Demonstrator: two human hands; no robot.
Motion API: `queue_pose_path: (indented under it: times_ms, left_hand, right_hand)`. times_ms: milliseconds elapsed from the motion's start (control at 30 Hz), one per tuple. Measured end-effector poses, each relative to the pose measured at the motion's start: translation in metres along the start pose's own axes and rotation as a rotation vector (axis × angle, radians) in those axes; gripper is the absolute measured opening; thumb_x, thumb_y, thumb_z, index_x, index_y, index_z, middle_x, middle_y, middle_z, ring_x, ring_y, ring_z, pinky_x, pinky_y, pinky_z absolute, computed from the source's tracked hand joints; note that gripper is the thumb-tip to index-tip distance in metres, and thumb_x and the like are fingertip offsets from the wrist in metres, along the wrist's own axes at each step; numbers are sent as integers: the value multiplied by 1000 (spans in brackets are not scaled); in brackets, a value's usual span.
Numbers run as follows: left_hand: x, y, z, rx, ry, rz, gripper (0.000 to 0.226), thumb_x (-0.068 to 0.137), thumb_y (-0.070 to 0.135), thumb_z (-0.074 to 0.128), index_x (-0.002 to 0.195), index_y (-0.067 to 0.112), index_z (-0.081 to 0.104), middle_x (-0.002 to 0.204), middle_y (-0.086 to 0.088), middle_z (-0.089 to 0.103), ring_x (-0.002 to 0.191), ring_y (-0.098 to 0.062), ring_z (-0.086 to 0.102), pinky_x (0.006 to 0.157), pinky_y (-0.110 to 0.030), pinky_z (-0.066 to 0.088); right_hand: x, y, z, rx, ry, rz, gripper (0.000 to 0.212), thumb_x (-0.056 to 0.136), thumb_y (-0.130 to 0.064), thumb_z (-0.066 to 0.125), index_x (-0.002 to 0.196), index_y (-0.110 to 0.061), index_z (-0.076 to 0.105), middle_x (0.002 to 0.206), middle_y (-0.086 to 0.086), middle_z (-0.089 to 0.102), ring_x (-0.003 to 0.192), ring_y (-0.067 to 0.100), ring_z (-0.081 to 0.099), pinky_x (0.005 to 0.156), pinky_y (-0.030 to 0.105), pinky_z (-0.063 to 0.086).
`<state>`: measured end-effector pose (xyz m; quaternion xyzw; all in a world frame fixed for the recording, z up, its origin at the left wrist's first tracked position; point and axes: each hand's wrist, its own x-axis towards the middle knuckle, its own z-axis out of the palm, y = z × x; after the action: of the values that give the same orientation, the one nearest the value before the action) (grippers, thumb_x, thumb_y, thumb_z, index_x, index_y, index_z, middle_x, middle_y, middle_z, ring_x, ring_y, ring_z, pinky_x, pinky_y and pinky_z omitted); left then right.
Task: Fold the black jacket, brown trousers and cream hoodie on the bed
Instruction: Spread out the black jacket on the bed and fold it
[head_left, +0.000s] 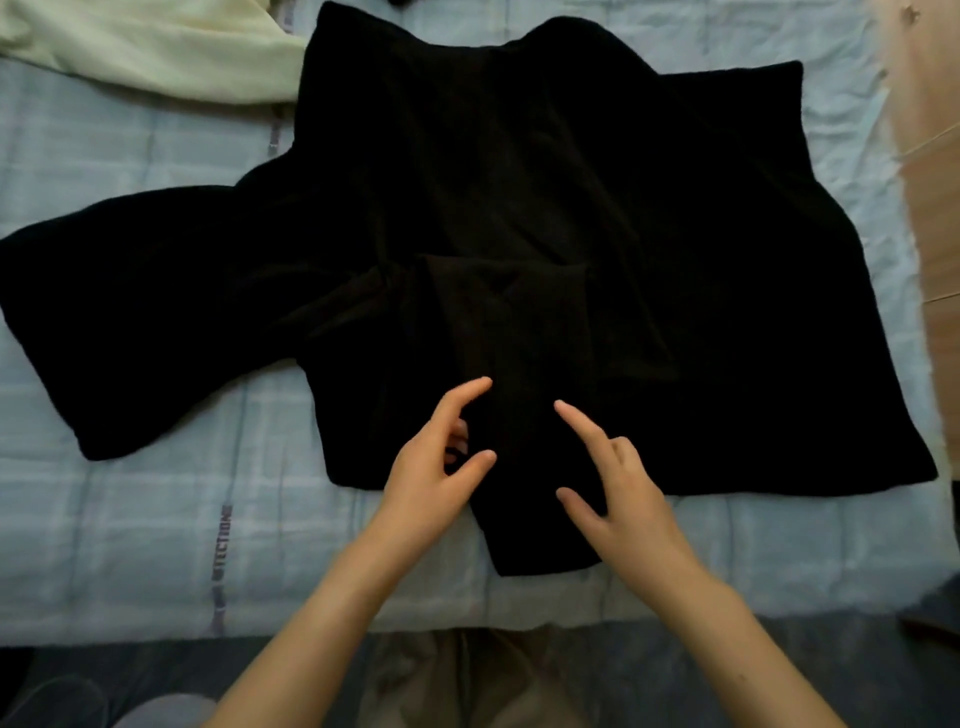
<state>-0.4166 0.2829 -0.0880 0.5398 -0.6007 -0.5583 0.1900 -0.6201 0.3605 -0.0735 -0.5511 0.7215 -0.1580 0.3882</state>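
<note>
Both hands hover over the near hem of the jacket (519, 208): left hand (441, 467) and right hand (618, 483) spread, fingers loose, gripping nothing. Jacket lies flat on the bed (156, 519), long axis left-right; left sleeve extends far left, nearer the left hand. Hoodie (156, 52) far left.

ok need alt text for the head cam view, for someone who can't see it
A black jacket lies spread on a pale blue bed, one sleeve stretched out to the left. The person's left hand and right hand hover over its near edge, fingers relaxed and holding nothing. A cream hoodie lies at the far left corner.
</note>
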Motion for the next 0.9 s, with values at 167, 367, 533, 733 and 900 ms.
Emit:
queue_pose_path:
  times_ms: [167, 367, 533, 733, 900]
  left_hand:
    - [13, 33, -17, -66, 3, 137, 52, 86, -2, 67, 124, 32, 62, 108, 14, 58, 103, -10, 60, 82, -22, 53]
    - [66, 104, -50, -240, -16, 222, 48, 88, 5, 69, 129, 27, 61, 125, 8, 64, 114, 1, 60, 93, -9, 44]
    - [179, 139, -42, -481, -68, 76, 46, 97, 14, 56, 141, 25, 49, 107, 7, 69, 89, -2, 68, 74, -15, 52]
    - [275, 117, -8, -354, -123, -45, 48, 105, 40, 31, 150, 50, 17, 151, 11, 37, 125, 2, 46, 116, -34, 28]
    - [290, 103, 6, -753, -30, -147, 45, 102, 52, 32, 146, 43, 27, 136, -5, 60, 127, -19, 55, 107, -34, 43]
  right_hand:
    - [12, -26, -37, 424, 3, 38, 65, 86, 1, 71, 134, -40, 57, 129, -24, 61, 125, -3, 53, 106, 29, 48]
    - [44, -70, -106, 678, 190, 16, 50, 85, -5, 72, 123, -37, 68, 122, -13, 69, 117, 4, 62, 99, 25, 51]
    - [143, -66, -141, 1169, 246, 267, 28, 88, -5, 64, 114, -11, 72, 111, 12, 74, 105, 21, 70, 89, 27, 57]
    - [248, -33, -155, 1614, 252, 415, 20, 102, -14, 44, 96, -4, 61, 91, 16, 64, 82, 26, 66, 77, 34, 55]
    - [274, -9, -156, 1520, 261, 348, 56, 91, 20, 23, 145, 10, 34, 137, 33, 48, 118, 40, 59, 98, 45, 51]
